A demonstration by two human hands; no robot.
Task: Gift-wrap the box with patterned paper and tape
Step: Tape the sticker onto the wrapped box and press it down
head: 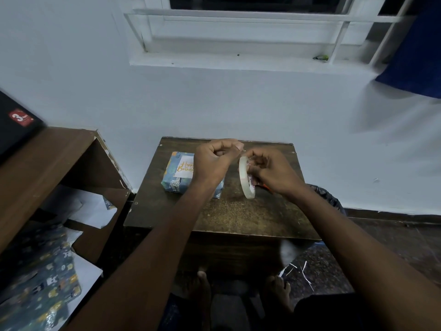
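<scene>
A box wrapped in blue patterned paper lies on the small dark wooden table, left of centre, with a white "Happy Birthday" tag on top. My right hand holds a roll of clear tape upright above the table, to the right of the box. My left hand hovers over the box's right part with thumb and forefinger pinched at the tape's free end near the top of the roll. The box's right side is hidden behind my left wrist.
A brown shelf unit stands at the left, with sheets of blue patterned paper and white paper scraps below it. A black box rests on the shelf. A dark bag sits behind the table's right side. The wall is close behind.
</scene>
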